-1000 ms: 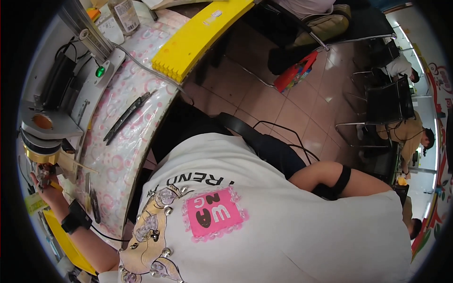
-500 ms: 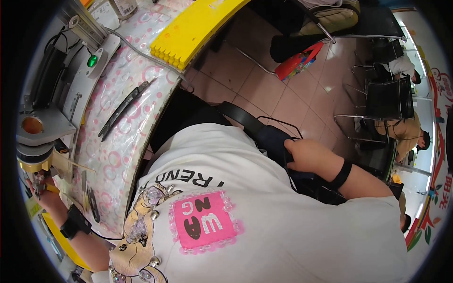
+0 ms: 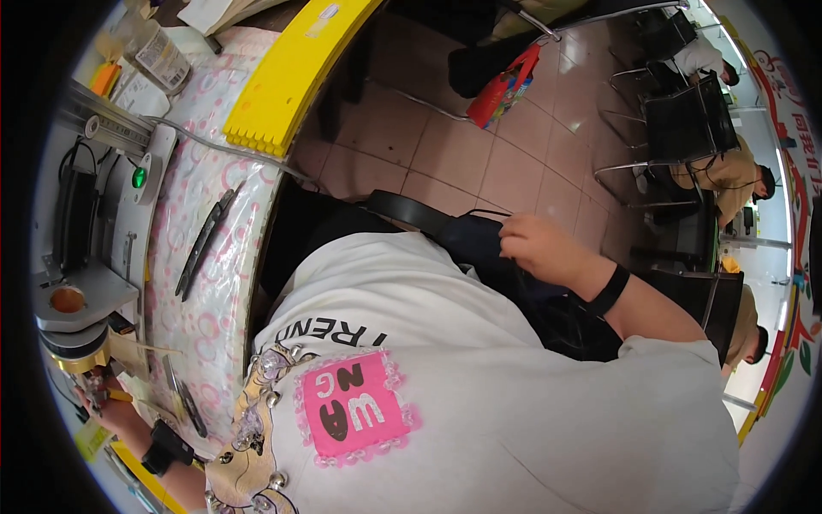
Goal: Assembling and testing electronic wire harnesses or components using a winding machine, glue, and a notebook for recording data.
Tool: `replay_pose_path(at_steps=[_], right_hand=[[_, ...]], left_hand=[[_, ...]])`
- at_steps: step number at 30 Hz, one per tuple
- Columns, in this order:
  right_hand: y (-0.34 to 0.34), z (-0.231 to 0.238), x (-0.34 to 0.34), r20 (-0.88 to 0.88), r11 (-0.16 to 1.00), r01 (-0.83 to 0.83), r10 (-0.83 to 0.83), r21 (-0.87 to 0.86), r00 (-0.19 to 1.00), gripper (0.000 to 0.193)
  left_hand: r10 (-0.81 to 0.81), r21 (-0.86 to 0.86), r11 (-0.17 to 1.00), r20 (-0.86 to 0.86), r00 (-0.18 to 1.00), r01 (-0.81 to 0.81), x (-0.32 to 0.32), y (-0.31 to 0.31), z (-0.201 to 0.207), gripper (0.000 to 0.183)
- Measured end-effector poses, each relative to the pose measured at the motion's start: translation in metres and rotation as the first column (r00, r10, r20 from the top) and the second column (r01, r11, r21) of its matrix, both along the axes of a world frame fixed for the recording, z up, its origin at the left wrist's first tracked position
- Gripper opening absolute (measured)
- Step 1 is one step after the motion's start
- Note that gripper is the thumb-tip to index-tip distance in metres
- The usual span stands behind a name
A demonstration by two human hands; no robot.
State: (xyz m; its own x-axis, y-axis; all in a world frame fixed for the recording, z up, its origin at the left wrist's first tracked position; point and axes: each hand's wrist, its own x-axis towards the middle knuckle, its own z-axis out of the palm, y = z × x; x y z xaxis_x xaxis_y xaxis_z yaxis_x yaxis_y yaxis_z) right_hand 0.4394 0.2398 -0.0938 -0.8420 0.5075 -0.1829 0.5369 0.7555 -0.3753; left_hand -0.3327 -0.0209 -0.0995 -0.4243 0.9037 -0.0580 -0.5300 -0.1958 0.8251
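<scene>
At the lower left, my left hand [image 3: 107, 409] is raised under a black cylinder with a brass-coloured ring [image 3: 86, 355]. Its fingers are closed around something small and metallic, which is too unclear to name; a small yellow piece [image 3: 120, 395] shows beside them. A black band circles that wrist. On the right, my right hand [image 3: 548, 248] has its fingers curled at a dark bag [image 3: 475, 244] by my lap. A thin black cord [image 3: 488, 212] runs up to these fingers, but what they grip is hidden.
On the pink-patterned tabletop [image 3: 218, 343] lie a slim black tool [image 3: 204, 244] and dark tweezer-like tools [image 3: 184, 398]. A green-lit button [image 3: 139, 177] sits on the machine base. A yellow board [image 3: 295, 73] lines the table edge. Beyond are black chairs [image 3: 689, 120], a red bag [image 3: 503, 90] and seated people.
The view has shifted, so the table and bag sit differently in it. My right hand's fingers have curled in more at the cord. My left hand stays under the brass ring.
</scene>
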Motion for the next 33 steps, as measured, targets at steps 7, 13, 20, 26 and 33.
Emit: replay_pose_path(at_steps=[7,13,20,26,33], right_hand=[[0.096,0.127,-0.001,-0.464,0.773,0.583,-0.432,0.251,0.773,0.005],[0.114,0.182,-0.024,-0.349,0.828,0.557,-0.506,0.059,0.789,0.011],[0.128,0.139,-0.002,0.558,0.484,0.77,-0.532,-0.416,0.636,0.026],[0.054,0.016,0.074,0.732,0.395,0.881,-0.515,-0.259,0.446,0.043],[0.036,-0.037,0.088,0.619,0.019,0.711,-0.475,-0.703,0.625,0.044]], left_hand=[[0.04,-0.038,0.998,-0.06,0.997,-0.042,0.056,0.017,0.028,0.042],[0.02,-0.013,1.0,0.029,0.999,-0.019,0.055,0.041,0.025,0.044],[0.648,-0.231,0.688,-0.23,0.726,-0.688,0.06,0.023,0.026,0.045],[0.627,-0.221,0.705,-0.248,0.738,-0.674,0.061,0.036,0.021,0.044],[0.395,-0.057,0.913,-0.133,0.909,-0.404,0.107,0.058,0.036,0.031]])
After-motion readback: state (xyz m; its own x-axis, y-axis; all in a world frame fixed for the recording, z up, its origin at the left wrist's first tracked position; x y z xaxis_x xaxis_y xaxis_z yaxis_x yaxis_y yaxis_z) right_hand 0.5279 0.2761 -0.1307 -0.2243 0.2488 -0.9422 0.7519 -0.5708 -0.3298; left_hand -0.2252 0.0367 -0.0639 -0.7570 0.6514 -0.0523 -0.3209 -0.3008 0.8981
